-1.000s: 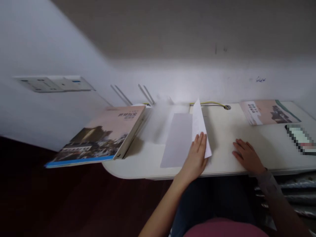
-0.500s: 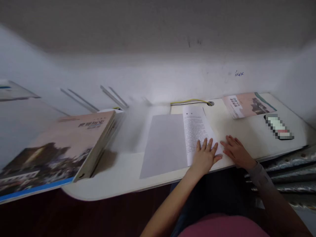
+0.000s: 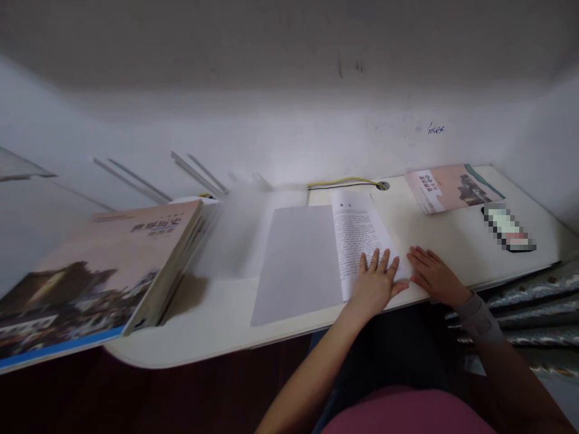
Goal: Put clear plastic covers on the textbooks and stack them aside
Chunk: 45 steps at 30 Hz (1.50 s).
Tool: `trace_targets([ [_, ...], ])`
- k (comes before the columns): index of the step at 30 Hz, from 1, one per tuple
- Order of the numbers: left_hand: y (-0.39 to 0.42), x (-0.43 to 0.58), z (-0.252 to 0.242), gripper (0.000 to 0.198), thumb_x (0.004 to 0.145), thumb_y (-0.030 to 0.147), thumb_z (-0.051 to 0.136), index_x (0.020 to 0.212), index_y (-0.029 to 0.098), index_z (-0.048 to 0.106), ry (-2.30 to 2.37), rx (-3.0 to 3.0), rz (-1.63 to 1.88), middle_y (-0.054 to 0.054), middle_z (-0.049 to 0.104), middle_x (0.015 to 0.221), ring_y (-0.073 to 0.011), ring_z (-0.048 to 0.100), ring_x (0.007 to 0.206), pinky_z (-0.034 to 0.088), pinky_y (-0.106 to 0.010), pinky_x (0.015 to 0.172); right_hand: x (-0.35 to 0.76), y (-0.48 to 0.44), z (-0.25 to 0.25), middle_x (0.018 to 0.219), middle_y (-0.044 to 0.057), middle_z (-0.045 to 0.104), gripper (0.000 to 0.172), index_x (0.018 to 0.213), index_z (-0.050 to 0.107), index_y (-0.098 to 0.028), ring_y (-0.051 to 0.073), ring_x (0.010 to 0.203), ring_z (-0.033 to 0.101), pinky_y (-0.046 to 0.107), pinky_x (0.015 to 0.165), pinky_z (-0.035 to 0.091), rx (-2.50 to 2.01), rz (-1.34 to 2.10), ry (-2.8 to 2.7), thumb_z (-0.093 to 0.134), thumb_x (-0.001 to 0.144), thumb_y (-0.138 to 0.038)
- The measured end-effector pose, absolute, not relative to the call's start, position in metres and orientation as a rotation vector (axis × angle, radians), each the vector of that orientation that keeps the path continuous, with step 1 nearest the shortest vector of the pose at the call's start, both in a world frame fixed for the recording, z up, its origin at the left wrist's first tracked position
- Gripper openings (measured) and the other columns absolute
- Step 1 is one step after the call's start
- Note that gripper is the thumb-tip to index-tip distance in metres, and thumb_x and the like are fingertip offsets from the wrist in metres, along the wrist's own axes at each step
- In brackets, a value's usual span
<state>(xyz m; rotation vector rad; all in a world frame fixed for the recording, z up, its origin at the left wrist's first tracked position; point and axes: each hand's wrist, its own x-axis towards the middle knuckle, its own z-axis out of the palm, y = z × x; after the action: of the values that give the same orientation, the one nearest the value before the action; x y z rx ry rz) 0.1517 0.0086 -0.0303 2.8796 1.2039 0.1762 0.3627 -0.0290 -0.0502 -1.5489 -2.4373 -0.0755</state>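
Observation:
My left hand [image 3: 373, 283] lies flat, fingers spread, on the lower right part of a printed page in an open booklet [image 3: 355, 226]. The booklet's other side is a plain grey page [image 3: 296, 265]. Just right of the booklet, my right hand [image 3: 436, 274] rests on the white desk [image 3: 217, 325] with its fingers stretched out, holding nothing. The two hands are close together but apart. A grey band [image 3: 477, 316] circles my right wrist.
A thick stack of pink-covered textbooks [image 3: 131, 241] stands at the left. A pink and green booklet [image 3: 452, 188] and a phone [image 3: 509, 228], its screen pixelated, lie at the right. A yellow cable [image 3: 346, 181] runs along the back to a hole.
The view has shifted slightly, so the desk things appear a little further left. My right hand's fingers lie closer together and flatter; my left hand stays on the page.

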Motion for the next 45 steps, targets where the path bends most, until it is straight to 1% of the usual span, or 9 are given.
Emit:
trace_targets([
  [5, 0.007, 0.156, -0.029, 0.072, 0.087, 0.064, 0.022, 0.141, 0.019, 0.035, 1.176, 2.874, 0.169, -0.014, 0.031, 0.148, -0.036, 0.024, 0.136, 0.02, -0.061, 0.106, 0.362, -0.03, -0.051, 0.141, 0.016, 0.042, 0.053, 0.142, 0.029, -0.011, 0.024, 0.133, 0.034, 0.047, 0.107, 0.031, -1.524, -0.057, -2.435, 0.031, 0.096, -0.037],
  [11, 0.0, 0.165, -0.028, 0.073, 0.086, 0.065, 0.019, 0.141, 0.018, 0.035, 1.127, 2.859, 0.18, -0.013, 0.03, 0.148, -0.0361, 0.024, 0.136, 0.022, -0.061, 0.106, 0.361, -0.03, -0.051, 0.141, 0.017, 0.042, 0.055, 0.142, 0.029, -0.009, 0.024, 0.133, 0.034, 0.047, 0.106, 0.031, -1.528, -0.064, -2.419, 0.028, 0.096, -0.039],
  [19, -0.009, 0.159, -0.026, 0.079, 0.087, 0.064, 0.018, 0.143, 0.009, 0.027, 1.08, 2.872, 0.132, -0.014, 0.029, 0.148, -0.032, 0.021, 0.138, 0.021, -0.055, 0.109, 0.361, -0.029, -0.049, 0.143, 0.017, 0.039, 0.053, 0.14, 0.033, -0.011, 0.023, 0.135, 0.03, 0.044, 0.107, 0.032, -1.557, -0.029, -2.363, 0.03, 0.096, -0.039],
  [24, -0.011, 0.16, -0.017, 0.075, 0.089, 0.061, 0.014, 0.14, 0.009, 0.033, 1.087, 2.85, 0.076, -0.014, 0.031, 0.148, -0.0311, 0.024, 0.137, 0.023, -0.052, 0.109, 0.36, -0.029, -0.048, 0.142, 0.018, 0.04, 0.052, 0.137, 0.038, -0.01, 0.024, 0.135, 0.03, 0.045, 0.107, 0.031, -1.573, -0.02, -2.351, 0.032, 0.095, -0.04],
  [31, -0.011, 0.157, -0.013, 0.071, 0.09, 0.058, 0.022, 0.138, 0.007, 0.036, 1.051, 2.856, 0.013, -0.017, 0.032, 0.146, -0.0286, 0.027, 0.136, 0.025, -0.043, 0.109, 0.358, -0.03, -0.045, 0.146, 0.015, 0.035, 0.043, 0.133, 0.048, -0.022, 0.026, 0.134, 0.031, 0.046, 0.105, 0.033, -1.562, -0.062, -2.401, 0.039, 0.094, -0.039],
  [34, 0.008, 0.146, -0.004, 0.067, 0.091, 0.056, 0.021, 0.137, 0.009, 0.039, 0.84, 2.89, -0.075, -0.015, 0.033, 0.146, -0.025, 0.028, 0.136, 0.026, -0.039, 0.108, 0.357, -0.031, -0.045, 0.145, 0.015, 0.036, 0.04, 0.129, 0.053, -0.023, 0.027, 0.133, 0.033, 0.047, 0.104, 0.033, -1.572, -0.079, -2.39, 0.042, 0.093, -0.038],
  [36, 0.035, 0.143, 0.005, 0.061, 0.093, 0.052, 0.021, 0.134, 0.013, 0.043, 0.772, 2.92, -0.121, -0.013, 0.034, 0.147, -0.0249, 0.028, 0.136, 0.026, -0.041, 0.108, 0.357, -0.031, -0.045, 0.145, 0.015, 0.037, 0.038, 0.127, 0.054, -0.024, 0.027, 0.133, 0.033, 0.048, 0.104, 0.034, -1.572, -0.08, -2.381, 0.042, 0.093, -0.037],
  [40, 0.109, 0.154, 0.018, 0.043, 0.095, 0.035, 0.028, 0.126, 0.014, 0.049, 1.023, 2.921, -0.157, -0.015, 0.041, 0.142, -0.0266, 0.035, 0.132, 0.029, -0.048, 0.104, 0.357, -0.031, -0.045, 0.144, 0.015, 0.038, 0.039, 0.126, 0.055, -0.023, 0.028, 0.133, 0.033, 0.048, 0.103, 0.034, -1.561, -0.082, -2.388, 0.043, 0.092, -0.037],
  [45, 0.171, 0.174, 0.013, 0.04, 0.092, 0.035, 0.036, 0.127, 0.02, 0.047, 1.047, 2.94, -0.166, -0.011, 0.047, 0.137, -0.0245, 0.037, 0.128, 0.03, -0.047, 0.103, 0.355, -0.031, -0.043, 0.142, 0.016, 0.041, 0.039, 0.126, 0.055, -0.023, 0.028, 0.131, 0.036, 0.047, 0.103, 0.035, -1.563, -0.104, -2.394, 0.045, 0.092, -0.037],
])
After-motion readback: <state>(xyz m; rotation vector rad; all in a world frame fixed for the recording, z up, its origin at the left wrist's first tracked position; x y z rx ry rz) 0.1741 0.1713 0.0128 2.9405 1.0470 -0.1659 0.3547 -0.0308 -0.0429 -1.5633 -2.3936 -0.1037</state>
